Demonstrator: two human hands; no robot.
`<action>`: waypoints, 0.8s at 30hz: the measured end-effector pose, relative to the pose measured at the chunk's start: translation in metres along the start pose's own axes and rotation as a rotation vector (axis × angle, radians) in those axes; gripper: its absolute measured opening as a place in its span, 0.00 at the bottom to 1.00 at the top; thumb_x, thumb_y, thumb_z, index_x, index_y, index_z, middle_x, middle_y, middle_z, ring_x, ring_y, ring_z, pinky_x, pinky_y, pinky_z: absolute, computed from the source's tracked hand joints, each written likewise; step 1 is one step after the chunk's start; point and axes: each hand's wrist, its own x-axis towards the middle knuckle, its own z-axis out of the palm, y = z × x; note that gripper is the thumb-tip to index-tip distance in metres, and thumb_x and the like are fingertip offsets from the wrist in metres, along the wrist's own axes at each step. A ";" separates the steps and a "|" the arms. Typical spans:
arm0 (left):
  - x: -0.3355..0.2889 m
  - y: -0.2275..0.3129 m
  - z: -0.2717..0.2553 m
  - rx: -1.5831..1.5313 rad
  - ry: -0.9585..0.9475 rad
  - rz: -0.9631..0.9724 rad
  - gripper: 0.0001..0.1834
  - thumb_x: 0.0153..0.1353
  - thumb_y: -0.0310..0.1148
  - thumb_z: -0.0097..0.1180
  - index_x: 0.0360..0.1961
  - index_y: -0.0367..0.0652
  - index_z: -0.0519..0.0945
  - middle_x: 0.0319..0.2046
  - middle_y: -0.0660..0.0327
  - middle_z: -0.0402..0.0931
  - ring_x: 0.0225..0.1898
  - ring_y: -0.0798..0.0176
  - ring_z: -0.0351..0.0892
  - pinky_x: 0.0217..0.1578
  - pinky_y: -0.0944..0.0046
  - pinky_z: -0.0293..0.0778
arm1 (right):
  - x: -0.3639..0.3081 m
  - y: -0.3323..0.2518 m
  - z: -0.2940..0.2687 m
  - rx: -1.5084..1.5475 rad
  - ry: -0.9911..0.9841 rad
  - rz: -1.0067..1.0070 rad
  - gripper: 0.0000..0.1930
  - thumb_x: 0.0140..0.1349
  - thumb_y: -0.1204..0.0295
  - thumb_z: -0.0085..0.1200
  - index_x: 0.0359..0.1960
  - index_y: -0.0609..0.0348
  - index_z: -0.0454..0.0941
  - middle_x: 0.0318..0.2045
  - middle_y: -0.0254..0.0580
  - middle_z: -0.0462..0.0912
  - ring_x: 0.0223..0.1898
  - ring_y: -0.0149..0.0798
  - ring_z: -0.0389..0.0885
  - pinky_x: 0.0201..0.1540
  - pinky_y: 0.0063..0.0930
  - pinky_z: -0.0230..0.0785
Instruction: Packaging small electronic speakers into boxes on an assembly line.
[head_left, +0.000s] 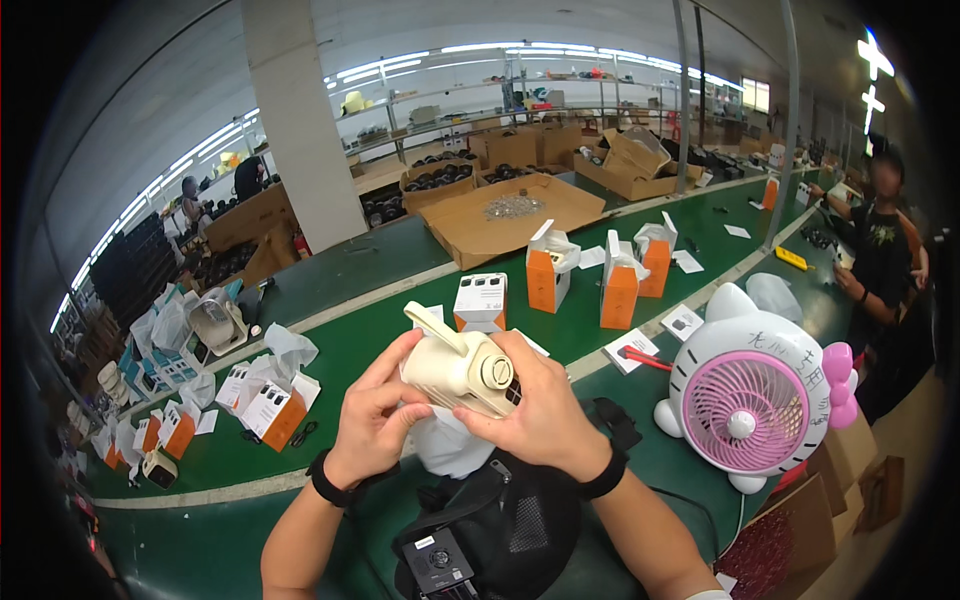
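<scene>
While a black mesh bag (510, 525) lies nearest at the lower edge, the left hand (372, 420) and right hand (540, 405) just above it hold a cream handheld fan (460, 368) between them over the green desk (380, 340). The left fingers (400, 372) curl closed on the fan's left side; the right fingers wrap its round body, the handle pointing up and left. Something white, perhaps a plastic bag (445, 445), hangs beneath it, though it is mostly hidden. To the right stands a pink-and-white cat-shaped desk fan (750, 395). Further off stand orange-and-white boxes (545, 270), then an open cardboard tray (505, 215). A person in black (880, 250) stands far right.
</scene>
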 end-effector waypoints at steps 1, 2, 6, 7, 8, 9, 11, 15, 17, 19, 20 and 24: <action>0.001 0.004 0.003 0.037 -0.005 0.031 0.05 0.50 0.24 0.61 0.26 0.33 0.80 0.60 0.40 0.63 0.50 0.56 0.76 0.45 0.66 0.71 | 0.001 0.002 -0.011 -0.120 -0.056 -0.074 0.27 0.45 0.68 0.65 0.47 0.63 0.68 0.41 0.54 0.75 0.44 0.52 0.76 0.44 0.36 0.70; 0.003 0.005 0.004 0.071 -0.012 0.061 0.05 0.49 0.24 0.61 0.25 0.33 0.80 0.60 0.40 0.64 0.49 0.57 0.76 0.44 0.67 0.71 | 0.002 0.005 -0.019 -0.242 -0.111 -0.143 0.28 0.44 0.67 0.65 0.47 0.63 0.67 0.41 0.53 0.75 0.44 0.52 0.76 0.44 0.38 0.70; 0.029 0.034 0.035 0.227 -0.298 0.202 0.07 0.46 0.17 0.58 0.29 0.33 0.78 0.58 0.38 0.65 0.52 0.47 0.75 0.49 0.59 0.72 | -0.006 0.028 -0.019 -0.399 -0.216 -0.168 0.25 0.42 0.66 0.63 0.44 0.60 0.74 0.45 0.57 0.71 0.52 0.58 0.69 0.53 0.43 0.66; 0.032 0.033 0.049 0.303 -0.335 0.331 0.10 0.43 0.14 0.56 0.30 0.33 0.76 0.57 0.38 0.65 0.55 0.41 0.71 0.55 0.56 0.69 | -0.004 0.039 -0.020 -0.274 -0.347 -0.138 0.20 0.42 0.66 0.62 0.39 0.59 0.77 0.51 0.59 0.68 0.55 0.60 0.64 0.57 0.43 0.63; 0.031 0.039 0.059 0.292 -0.451 0.308 0.10 0.42 0.14 0.56 0.29 0.33 0.74 0.57 0.39 0.65 0.58 0.41 0.68 0.56 0.56 0.68 | -0.006 0.072 -0.017 -0.171 -0.314 -0.246 0.19 0.44 0.67 0.60 0.40 0.61 0.76 0.45 0.51 0.75 0.56 0.57 0.66 0.59 0.42 0.61; 0.030 0.039 0.075 0.348 -0.447 0.393 0.10 0.40 0.13 0.55 0.26 0.34 0.73 0.57 0.39 0.66 0.58 0.41 0.69 0.55 0.55 0.68 | -0.002 0.085 -0.022 -0.103 -0.381 -0.244 0.19 0.44 0.68 0.60 0.39 0.61 0.76 0.44 0.50 0.76 0.56 0.56 0.65 0.58 0.43 0.61; 0.034 0.034 0.092 0.397 -0.454 0.487 0.10 0.37 0.13 0.54 0.23 0.35 0.72 0.55 0.40 0.68 0.57 0.38 0.69 0.55 0.50 0.67 | 0.005 0.096 -0.023 0.079 -0.353 -0.352 0.19 0.44 0.73 0.62 0.41 0.62 0.75 0.40 0.44 0.79 0.52 0.45 0.72 0.52 0.38 0.67; 0.056 0.032 0.070 0.460 -0.236 0.460 0.12 0.39 0.18 0.61 0.28 0.38 0.77 0.51 0.49 0.68 0.54 0.41 0.69 0.52 0.53 0.69 | 0.005 0.088 -0.026 0.805 -0.195 0.315 0.17 0.51 0.77 0.61 0.43 0.64 0.74 0.35 0.33 0.79 0.36 0.24 0.76 0.40 0.20 0.70; 0.065 0.031 0.077 0.486 -0.152 0.382 0.11 0.40 0.18 0.61 0.27 0.41 0.77 0.44 0.54 0.69 0.42 0.50 0.71 0.40 0.57 0.70 | 0.007 0.096 -0.034 0.820 -0.085 0.364 0.18 0.51 0.76 0.62 0.44 0.66 0.73 0.38 0.38 0.79 0.38 0.29 0.78 0.41 0.25 0.71; 0.069 0.024 0.093 0.416 -0.178 0.311 0.13 0.40 0.15 0.59 0.29 0.41 0.78 0.39 0.57 0.69 0.36 0.56 0.71 0.36 0.61 0.70 | 0.007 0.101 -0.034 0.836 -0.042 0.380 0.19 0.50 0.77 0.62 0.45 0.66 0.73 0.38 0.42 0.80 0.39 0.34 0.80 0.42 0.28 0.71; 0.070 0.020 0.102 0.369 -0.198 0.280 0.15 0.39 0.13 0.57 0.30 0.41 0.79 0.37 0.58 0.68 0.34 0.60 0.71 0.35 0.63 0.71 | 0.008 0.097 -0.029 0.430 0.063 0.179 0.20 0.48 0.76 0.61 0.45 0.65 0.74 0.39 0.47 0.79 0.40 0.43 0.79 0.42 0.32 0.71; 0.077 0.009 0.136 0.330 -0.245 0.359 0.15 0.39 0.11 0.54 0.30 0.37 0.77 0.35 0.58 0.70 0.33 0.62 0.72 0.33 0.64 0.72 | 0.007 0.122 -0.041 -0.068 0.117 -0.112 0.23 0.44 0.72 0.60 0.46 0.63 0.74 0.41 0.59 0.77 0.43 0.61 0.75 0.44 0.40 0.70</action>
